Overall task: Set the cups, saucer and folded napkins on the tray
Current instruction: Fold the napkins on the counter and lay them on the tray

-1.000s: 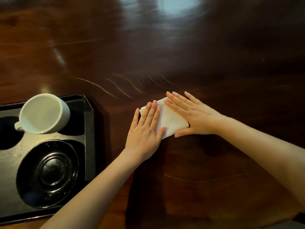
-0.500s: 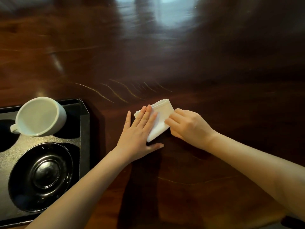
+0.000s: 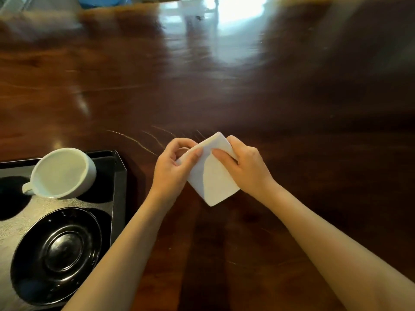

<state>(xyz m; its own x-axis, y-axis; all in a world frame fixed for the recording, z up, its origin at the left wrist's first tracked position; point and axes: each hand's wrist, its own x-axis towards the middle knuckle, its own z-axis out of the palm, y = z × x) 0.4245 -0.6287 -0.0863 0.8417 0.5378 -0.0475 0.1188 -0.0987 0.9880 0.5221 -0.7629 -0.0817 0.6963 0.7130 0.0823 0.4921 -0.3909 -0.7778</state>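
A folded white napkin [image 3: 212, 180] is lifted off the dark wooden table, held between both hands. My left hand [image 3: 173, 169] pinches its left edge and my right hand [image 3: 244, 169] grips its right side. To the left lies a black tray [image 3: 116, 187]. On the tray a white cup [image 3: 62, 172] sits at the back with its handle pointing left, and a glossy black saucer [image 3: 56, 254] lies in front of it.
The polished wooden table [image 3: 247, 86] stretches far ahead and to the right, with bright window glare at the back. A blue object [image 3: 103, 1] shows at the far top edge. The tray's left part is cut off by the frame.
Both hands were pressing the napkin flat on the table; they have since closed on it and lifted it off the surface, tilted toward me.
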